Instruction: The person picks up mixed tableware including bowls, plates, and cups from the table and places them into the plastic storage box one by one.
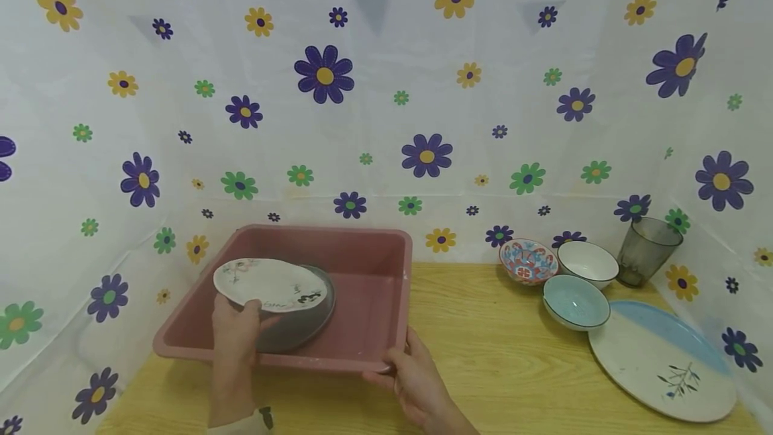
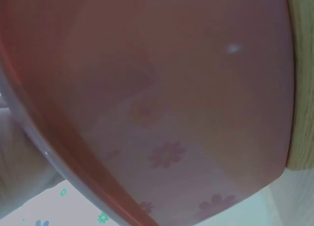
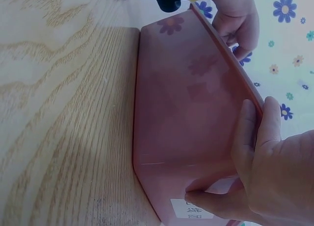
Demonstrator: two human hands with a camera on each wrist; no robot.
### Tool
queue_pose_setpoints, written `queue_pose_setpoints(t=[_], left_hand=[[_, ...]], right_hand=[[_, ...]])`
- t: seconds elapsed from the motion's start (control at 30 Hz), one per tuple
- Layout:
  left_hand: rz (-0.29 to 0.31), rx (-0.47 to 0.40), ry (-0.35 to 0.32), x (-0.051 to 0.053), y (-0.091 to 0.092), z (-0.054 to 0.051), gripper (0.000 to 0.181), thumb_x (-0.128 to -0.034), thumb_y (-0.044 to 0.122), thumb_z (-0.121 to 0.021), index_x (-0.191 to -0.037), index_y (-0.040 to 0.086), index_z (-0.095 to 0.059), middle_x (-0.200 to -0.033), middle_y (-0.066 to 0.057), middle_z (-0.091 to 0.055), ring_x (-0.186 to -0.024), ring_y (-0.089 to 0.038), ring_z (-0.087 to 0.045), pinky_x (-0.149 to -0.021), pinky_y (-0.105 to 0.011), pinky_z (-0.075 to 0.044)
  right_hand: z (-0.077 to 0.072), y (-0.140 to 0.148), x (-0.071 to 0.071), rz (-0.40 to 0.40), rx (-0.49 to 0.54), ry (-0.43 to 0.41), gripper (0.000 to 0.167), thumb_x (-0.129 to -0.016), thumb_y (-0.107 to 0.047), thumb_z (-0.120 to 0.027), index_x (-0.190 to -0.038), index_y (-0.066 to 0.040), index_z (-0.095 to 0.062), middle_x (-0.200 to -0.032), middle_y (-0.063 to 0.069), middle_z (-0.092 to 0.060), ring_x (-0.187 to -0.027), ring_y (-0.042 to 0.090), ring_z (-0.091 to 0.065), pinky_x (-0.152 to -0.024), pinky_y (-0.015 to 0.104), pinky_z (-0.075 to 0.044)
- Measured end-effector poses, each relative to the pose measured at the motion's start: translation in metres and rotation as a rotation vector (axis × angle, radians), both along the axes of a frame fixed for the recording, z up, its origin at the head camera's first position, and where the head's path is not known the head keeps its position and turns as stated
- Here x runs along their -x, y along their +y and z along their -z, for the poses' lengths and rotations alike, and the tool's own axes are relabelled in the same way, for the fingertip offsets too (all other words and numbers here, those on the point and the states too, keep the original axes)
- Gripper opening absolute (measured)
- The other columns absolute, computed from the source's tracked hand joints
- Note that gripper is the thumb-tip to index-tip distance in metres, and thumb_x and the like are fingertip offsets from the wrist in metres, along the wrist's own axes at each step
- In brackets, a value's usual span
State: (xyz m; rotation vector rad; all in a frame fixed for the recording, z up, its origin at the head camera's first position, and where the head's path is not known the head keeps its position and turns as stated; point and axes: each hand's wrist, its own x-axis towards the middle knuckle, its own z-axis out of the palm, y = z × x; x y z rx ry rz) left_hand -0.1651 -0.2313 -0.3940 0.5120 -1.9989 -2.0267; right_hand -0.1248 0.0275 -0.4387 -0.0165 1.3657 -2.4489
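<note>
In the head view a pink rectangular basin (image 1: 371, 307) stands on the wooden table. My left hand (image 1: 235, 331) reaches over its front rim and holds a white oval plate (image 1: 268, 282) with a floral pattern by the near edge. Beneath that plate, inside the basin, lies a dark grey round dish (image 1: 304, 327), partly hidden. At the front right corner, my right hand (image 1: 419, 378) grips the basin's rim. The right wrist view shows the fingers (image 3: 245, 133) at the rim and the thumb against the outer wall, by a white label (image 3: 191, 210). The basin's outer wall (image 2: 171, 74) fills most of the left wrist view.
On the right of the table (image 1: 471, 348) are a patterned red-and-blue bowl (image 1: 527, 264), a white bowl (image 1: 587, 262), a light blue bowl (image 1: 576, 302), a large oval plate (image 1: 652, 361) and a grey tumbler (image 1: 649, 254). A flowered curtain (image 1: 386, 113) hangs behind.
</note>
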Motion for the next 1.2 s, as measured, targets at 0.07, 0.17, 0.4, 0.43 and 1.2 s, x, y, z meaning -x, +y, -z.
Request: queue_pose_setpoints(t=[0.07, 0.17, 0.4, 0.43, 1.2], left_hand=[[-0.010, 0.047, -0.004, 0.0007, 0.0003, 0.0020, 0.071, -0.0936, -0.002, -0.035, -0.156, 0.001, 0.000, -0.145, -0.032, -0.029, -0.094, -0.013, -0.063, -0.074, -0.028, -0.059], [-0.023, 0.142, -0.031, 0.0003, 0.0019, 0.0029, 0.071, -0.0934, 0.000, -0.036, -0.155, 0.001, -0.002, -0.140, -0.034, -0.035, -0.088, -0.015, -0.065, -0.069, -0.023, -0.058], [-0.048, 0.363, -0.128, 0.0007, 0.0026, 0.0046, 0.066, -0.0927, 0.008, -0.039, -0.151, -0.004, -0.010, -0.123, -0.033, -0.051, -0.073, -0.019, -0.072, -0.065, -0.015, -0.044], [-0.052, 0.383, -0.132, 0.0009, 0.0027, 0.0053, 0.066, -0.0924, 0.008, -0.039, -0.151, -0.004, -0.010, -0.121, -0.033, -0.053, -0.073, -0.020, -0.072, -0.067, -0.016, -0.043], [-0.061, 0.416, -0.217, 0.0033, 0.0080, 0.0077, 0.084, -0.0912, 0.010, -0.036, -0.149, -0.007, 0.023, -0.120, -0.041, -0.053, -0.109, -0.041, -0.054, -0.104, -0.055, -0.037]], right_hand=[[-0.0004, 0.0003, -0.0004, -0.001, -0.001, -0.002, 0.068, -0.090, 0.007, -0.042, -0.154, 0.000, -0.019, -0.137, 0.024, -0.047, -0.103, 0.028, -0.066, -0.077, 0.032, -0.059], [-0.0010, 0.0004, -0.0006, -0.002, -0.006, -0.003, 0.068, -0.090, 0.007, -0.043, -0.154, 0.000, -0.019, -0.137, 0.024, -0.047, -0.103, 0.028, -0.066, -0.078, 0.032, -0.059], [-0.0016, 0.0002, 0.0019, 0.000, -0.028, -0.007, 0.069, -0.088, 0.006, -0.045, -0.153, 0.000, -0.022, -0.136, 0.025, -0.048, -0.102, 0.029, -0.067, -0.077, 0.033, -0.059], [-0.0017, 0.0004, 0.0020, -0.002, -0.031, -0.008, 0.069, -0.088, 0.005, -0.045, -0.153, -0.001, -0.022, -0.136, 0.025, -0.048, -0.103, 0.030, -0.067, -0.077, 0.033, -0.059], [-0.0024, 0.0038, 0.0024, 0.008, -0.058, -0.001, 0.071, -0.087, 0.007, -0.042, -0.154, -0.001, -0.020, -0.136, 0.026, -0.047, -0.100, 0.030, -0.067, -0.076, 0.032, -0.060]])
